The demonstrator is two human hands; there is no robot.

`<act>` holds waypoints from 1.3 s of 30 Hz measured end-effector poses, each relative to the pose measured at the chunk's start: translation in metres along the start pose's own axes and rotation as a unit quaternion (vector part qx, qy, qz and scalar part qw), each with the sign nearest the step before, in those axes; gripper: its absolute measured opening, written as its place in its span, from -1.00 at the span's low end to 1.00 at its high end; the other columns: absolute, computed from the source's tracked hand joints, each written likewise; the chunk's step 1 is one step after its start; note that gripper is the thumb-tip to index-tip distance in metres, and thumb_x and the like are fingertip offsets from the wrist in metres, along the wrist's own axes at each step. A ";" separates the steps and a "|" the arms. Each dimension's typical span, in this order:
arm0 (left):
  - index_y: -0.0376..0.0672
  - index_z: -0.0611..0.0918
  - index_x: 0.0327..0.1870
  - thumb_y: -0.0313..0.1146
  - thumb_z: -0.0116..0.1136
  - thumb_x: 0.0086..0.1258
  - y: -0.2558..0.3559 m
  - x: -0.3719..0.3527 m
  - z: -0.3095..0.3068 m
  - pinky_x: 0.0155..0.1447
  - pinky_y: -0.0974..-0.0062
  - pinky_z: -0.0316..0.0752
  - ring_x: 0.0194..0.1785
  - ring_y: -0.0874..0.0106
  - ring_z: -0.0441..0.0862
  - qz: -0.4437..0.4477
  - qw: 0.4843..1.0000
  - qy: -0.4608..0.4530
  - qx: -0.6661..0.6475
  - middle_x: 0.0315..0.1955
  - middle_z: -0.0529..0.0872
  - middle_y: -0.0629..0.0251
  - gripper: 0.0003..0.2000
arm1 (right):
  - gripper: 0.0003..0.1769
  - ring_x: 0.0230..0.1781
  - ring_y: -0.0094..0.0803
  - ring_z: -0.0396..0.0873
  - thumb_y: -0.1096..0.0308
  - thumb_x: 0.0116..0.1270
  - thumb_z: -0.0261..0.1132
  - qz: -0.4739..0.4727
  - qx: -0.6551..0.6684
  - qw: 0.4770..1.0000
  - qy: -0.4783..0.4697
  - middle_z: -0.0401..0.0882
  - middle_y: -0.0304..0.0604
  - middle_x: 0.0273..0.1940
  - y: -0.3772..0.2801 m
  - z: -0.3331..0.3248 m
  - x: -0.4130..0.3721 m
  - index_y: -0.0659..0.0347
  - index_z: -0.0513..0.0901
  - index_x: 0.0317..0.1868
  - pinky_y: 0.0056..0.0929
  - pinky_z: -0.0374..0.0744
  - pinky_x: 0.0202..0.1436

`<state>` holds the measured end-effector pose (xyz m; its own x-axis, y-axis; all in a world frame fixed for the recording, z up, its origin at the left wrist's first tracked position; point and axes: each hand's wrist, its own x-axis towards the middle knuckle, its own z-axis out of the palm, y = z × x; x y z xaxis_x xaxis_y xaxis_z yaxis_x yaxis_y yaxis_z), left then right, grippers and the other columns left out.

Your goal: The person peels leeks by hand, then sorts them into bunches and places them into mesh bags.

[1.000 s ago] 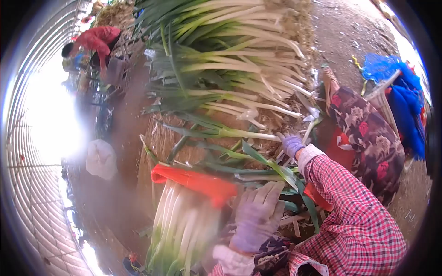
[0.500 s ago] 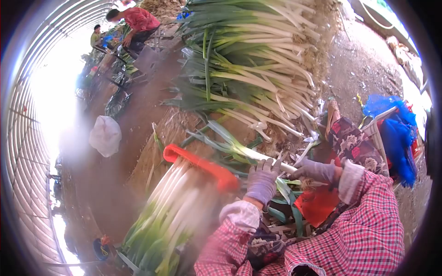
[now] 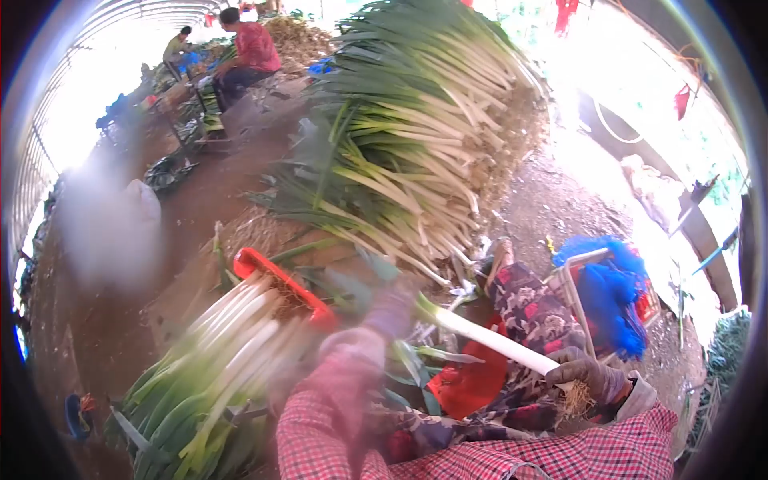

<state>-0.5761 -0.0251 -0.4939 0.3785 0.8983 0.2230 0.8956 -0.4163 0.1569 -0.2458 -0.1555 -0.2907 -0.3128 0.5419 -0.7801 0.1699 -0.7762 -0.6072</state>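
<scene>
My right hand [image 3: 588, 374], in a grey glove, is closed around the root end of a leek [image 3: 496, 340]. The leek's white shaft slants up and left across my lap, and its roots hang below the hand. At the leek's green end is my gloved left hand [image 3: 388, 312], smeared by motion, so its fingers cannot be made out. Left of it, trimmed-looking leeks [image 3: 216, 352] lie side by side, their root ends against an orange-red curved bar [image 3: 280, 280]. A red sheet [image 3: 472, 380] lies by my legs, with loose leaves beside it.
A large heap of leeks [image 3: 432, 136] lies ahead, roots to the right. A crate [image 3: 576, 276] with blue netting [image 3: 612, 296] stands at the right. Two people sit working far left, one in a red top [image 3: 256, 48]. A whitish bag [image 3: 142, 204] is on the ground.
The view has swung to the right. My hands have moved apart along the leek, the right to its root end and the left toward the leaves.
</scene>
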 end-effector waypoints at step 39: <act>-0.20 0.66 -0.06 -0.34 0.34 0.30 -0.062 -0.011 -0.108 -0.16 0.46 0.59 -0.26 0.42 0.68 -0.221 0.462 0.360 -0.780 -0.33 0.71 0.34 -0.75 | -0.70 -0.45 -0.61 0.57 0.13 0.52 0.20 -0.378 0.146 0.906 -0.120 0.64 -0.33 -0.31 -0.058 0.200 0.273 0.20 0.64 -0.04 -0.61 0.53 -0.37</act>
<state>-0.6615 -0.0241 -0.4018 -0.4397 0.8981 0.0112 -0.6217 -0.3133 0.7179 -0.5283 -0.0267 -0.4382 -0.4364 0.8962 -0.0805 -0.4224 -0.2830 -0.8611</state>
